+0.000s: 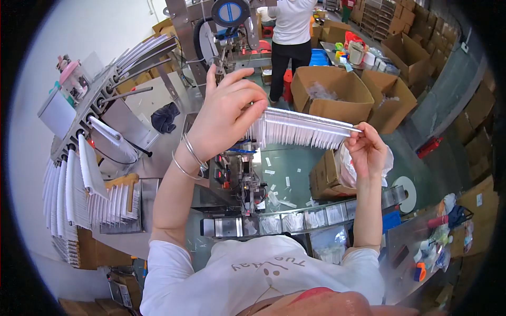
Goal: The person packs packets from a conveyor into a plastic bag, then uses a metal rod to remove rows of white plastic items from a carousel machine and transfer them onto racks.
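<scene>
A metal rod carrying a dense row of thin white strips [305, 130] spans the air between my two hands, the strips hanging down like a fringe. My left hand [224, 113], a bangle around its wrist, pinches the rod's left end between thumb and forefinger while its other fingers stay raised. At the right end, my right hand [367, 150] grips the tip with thumb and fingers. What exactly the strips are, I cannot tell. Below the rod, a machine [247, 181] stands beside a conveyor [316, 218] whose compartments hold small white pieces.
To the left, a rack [95, 108] bears several similar fringed rods. Open cardboard boxes [332, 97] stand ahead, near a person in a white top [292, 26]. A box with a white bag [327, 176] sits beyond the conveyor. White scraps litter the green floor [287, 181].
</scene>
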Demonstrator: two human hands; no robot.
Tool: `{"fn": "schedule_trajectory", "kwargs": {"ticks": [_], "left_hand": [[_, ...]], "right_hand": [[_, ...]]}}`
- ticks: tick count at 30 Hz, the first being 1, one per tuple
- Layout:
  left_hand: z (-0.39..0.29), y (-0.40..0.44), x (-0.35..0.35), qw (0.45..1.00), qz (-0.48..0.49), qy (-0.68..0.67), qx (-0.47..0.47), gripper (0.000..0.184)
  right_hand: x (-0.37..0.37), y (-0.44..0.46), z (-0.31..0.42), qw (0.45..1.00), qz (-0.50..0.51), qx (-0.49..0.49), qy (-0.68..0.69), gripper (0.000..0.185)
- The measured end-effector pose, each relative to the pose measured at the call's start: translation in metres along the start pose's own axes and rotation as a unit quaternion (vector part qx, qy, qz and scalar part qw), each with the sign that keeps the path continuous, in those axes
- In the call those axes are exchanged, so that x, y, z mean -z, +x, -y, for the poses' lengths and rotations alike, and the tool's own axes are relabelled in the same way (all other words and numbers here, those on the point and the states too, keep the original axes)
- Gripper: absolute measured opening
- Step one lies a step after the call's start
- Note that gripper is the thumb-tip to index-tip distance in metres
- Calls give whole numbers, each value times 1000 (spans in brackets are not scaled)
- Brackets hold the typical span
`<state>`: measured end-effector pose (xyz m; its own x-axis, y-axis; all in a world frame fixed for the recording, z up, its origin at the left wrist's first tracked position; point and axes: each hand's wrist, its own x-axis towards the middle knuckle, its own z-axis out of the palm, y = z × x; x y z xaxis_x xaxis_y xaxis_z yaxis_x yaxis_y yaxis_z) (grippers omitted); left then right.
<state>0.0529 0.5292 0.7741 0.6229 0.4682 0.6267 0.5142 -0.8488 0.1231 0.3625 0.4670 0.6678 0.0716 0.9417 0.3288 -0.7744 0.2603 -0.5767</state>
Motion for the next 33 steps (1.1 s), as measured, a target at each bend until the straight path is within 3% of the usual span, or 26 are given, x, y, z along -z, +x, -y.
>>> {"fn": "schedule_trajectory", "kwargs": {"ticks": [8,22,25,28,29,31,32,33], "left_hand": [[-3,0,-5,992,-82,75,-52,7],[-3,-7,-6,977,-110,148,-110,11],[3,-13,-7,978,-161,120,-55,12],[18,-30,-15,945,-318,1,81,10],[20,-35,-17,944,-320,5,83,10],[21,-45,-21,899,-329,-195,212,12],[29,-50,-29,871,-326,-282,235,15],[29,-52,-29,869,-332,-278,238,15]], "right_hand": [[3,1,0,1000,-11,-1,2,21],[-1,3,-3,1000,-10,-10,8,21],[-1,6,-2,1000,-15,-4,3,21],[0,6,0,1000,-11,-4,3,20],[2,6,2,1000,-9,-4,0,21],[3,8,4,1000,-1,-9,-3,21],[2,9,6,1000,7,-10,-3,21],[1,10,8,1000,15,-11,-5,22]]}}
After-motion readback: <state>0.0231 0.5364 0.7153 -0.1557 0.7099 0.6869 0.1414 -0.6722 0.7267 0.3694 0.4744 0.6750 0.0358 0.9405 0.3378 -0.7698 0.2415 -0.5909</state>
